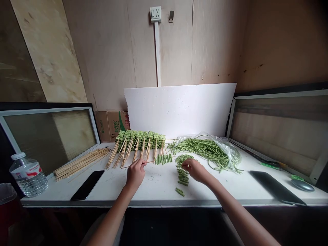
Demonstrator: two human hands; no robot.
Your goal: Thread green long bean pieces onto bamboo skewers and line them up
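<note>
Head view: midway along the table [156,191], the left hand [135,172] pinches a skewer [150,162] bearing a row of bean pieces [164,159]. The right hand [196,169] curls its fingers over cut beans [182,177] trailing toward the front edge; whether it grips one, I cannot tell. Filled skewers [140,136] lie stacked near the back edge.

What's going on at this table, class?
At a white table, a person's left hand holds a wooden skewer with a row of green bean pieces on it. The right hand is at a group of loose cut pieces; whether it grips one is too small to tell. Farther back lies a stack of filled skewers. Bare skewers lie to the left, and long green beans lie partly in a clear plastic bag to the right.
</note>
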